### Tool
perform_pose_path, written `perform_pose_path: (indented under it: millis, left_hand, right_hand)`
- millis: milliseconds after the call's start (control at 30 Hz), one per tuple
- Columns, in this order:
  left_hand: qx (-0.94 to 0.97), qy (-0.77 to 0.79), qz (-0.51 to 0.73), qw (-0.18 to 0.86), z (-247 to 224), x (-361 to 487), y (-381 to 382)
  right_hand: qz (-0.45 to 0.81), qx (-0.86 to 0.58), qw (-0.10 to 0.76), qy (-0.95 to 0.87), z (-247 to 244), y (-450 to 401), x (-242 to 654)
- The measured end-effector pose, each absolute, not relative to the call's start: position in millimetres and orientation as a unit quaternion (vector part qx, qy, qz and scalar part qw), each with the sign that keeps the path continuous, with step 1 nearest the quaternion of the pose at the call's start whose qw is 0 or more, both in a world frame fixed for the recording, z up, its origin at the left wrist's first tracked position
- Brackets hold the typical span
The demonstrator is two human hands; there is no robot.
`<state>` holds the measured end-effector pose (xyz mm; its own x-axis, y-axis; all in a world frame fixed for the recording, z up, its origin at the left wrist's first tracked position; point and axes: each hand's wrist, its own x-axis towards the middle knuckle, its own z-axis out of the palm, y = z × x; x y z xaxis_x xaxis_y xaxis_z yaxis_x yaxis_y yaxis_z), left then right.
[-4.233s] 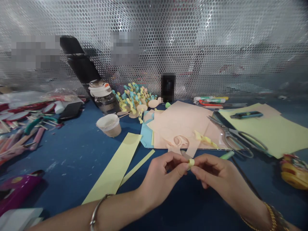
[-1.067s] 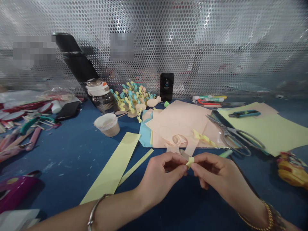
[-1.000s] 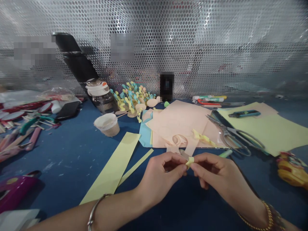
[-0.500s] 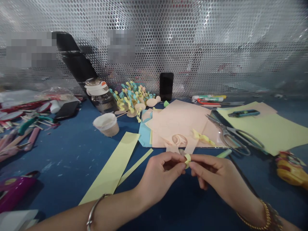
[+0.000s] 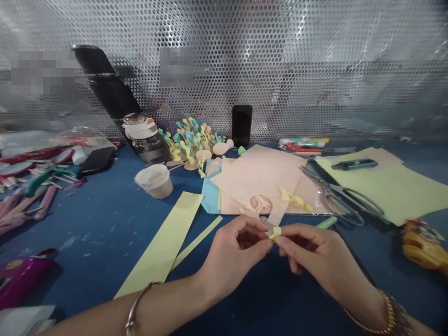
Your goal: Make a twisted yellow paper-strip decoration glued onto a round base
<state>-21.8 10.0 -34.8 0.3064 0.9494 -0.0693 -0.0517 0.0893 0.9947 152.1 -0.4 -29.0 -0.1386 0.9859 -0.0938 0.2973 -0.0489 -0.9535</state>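
Between my two hands, just above the blue table, is a small curled strip of yellow paper (image 5: pixel 276 232). My left hand (image 5: pixel 234 249) pinches its left side between thumb and fingertips. From the right, my right hand (image 5: pixel 311 249) grips the other side the same way. Left of my left hand lie a wide yellow paper strip (image 5: pixel 164 240) and a narrow yellow strip (image 5: pixel 198 242). Beyond my fingers, pink paper sheets (image 5: pixel 259 172) carry a curled pink strip (image 5: pixel 261 203) and a folded yellow strip (image 5: pixel 297 200).
Scissors (image 5: pixel 336 193) and a utility knife (image 5: pixel 355 164) lie to the right, near a yellow tape dispenser (image 5: pixel 425 247). A white cup (image 5: pixel 154 181), a dark jar (image 5: pixel 143 140) and a cluster of paper curls (image 5: pixel 194 137) stand behind. Pliers (image 5: pixel 49 177) are at left.
The yellow curl has turned in my fingertips, from an upright ring shape to a flatter, tilted one. My left fingers have shifted slightly; the items on the table stay put.
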Motion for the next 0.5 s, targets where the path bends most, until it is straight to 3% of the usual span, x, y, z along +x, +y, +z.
perform_pose_path:
  millis: [500]
  left_hand:
    - [0.637, 0.406, 0.364, 0.545, -29.1, -22.2, 5.5]
  right_hand:
    - [0.494, -0.526, 0.354, -0.595, -29.0, -2.4, 152.1]
